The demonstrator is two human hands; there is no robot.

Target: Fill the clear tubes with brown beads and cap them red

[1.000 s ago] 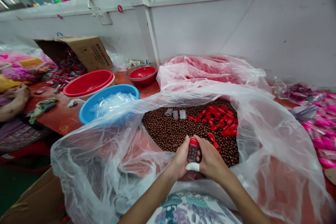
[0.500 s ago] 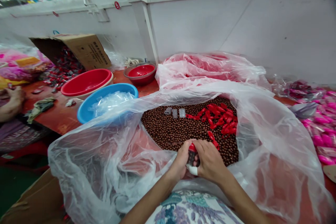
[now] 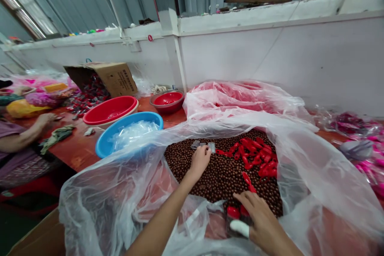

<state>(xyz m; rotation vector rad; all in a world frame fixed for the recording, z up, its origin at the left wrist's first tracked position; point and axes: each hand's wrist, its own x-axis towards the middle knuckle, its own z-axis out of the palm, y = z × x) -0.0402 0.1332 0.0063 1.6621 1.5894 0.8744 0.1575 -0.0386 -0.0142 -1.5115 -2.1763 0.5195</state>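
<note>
My left hand (image 3: 200,162) is over the brown beads (image 3: 216,176), its fingers curled at the small clear plastic pieces (image 3: 211,147); what lies between the fingertips is hidden. My right hand (image 3: 258,217), its thumb wrapped in white, is at the near edge of the beads. Its thumb and fingers are around dark containers with red tops (image 3: 233,213). Just beyond its fingers, a red spoon-shaped piece (image 3: 246,178) lies on the beads. More red pieces (image 3: 255,153) are heaped at the back right of the beads.
Clear plastic sheeting (image 3: 120,192) surrounds the beads. To the left are a blue basin (image 3: 100,144) of clear pieces, a red basin (image 3: 111,110), a smaller red bowl (image 3: 168,100) and a tipped cardboard box (image 3: 118,80). A person's arm (image 3: 28,136) rests at far left. Pink packages lie at right.
My hands have parted: the left moved forward to the clear pieces, the right moved nearer my body and right. The view tilted up. The person's arm at far left extended over the table.
</note>
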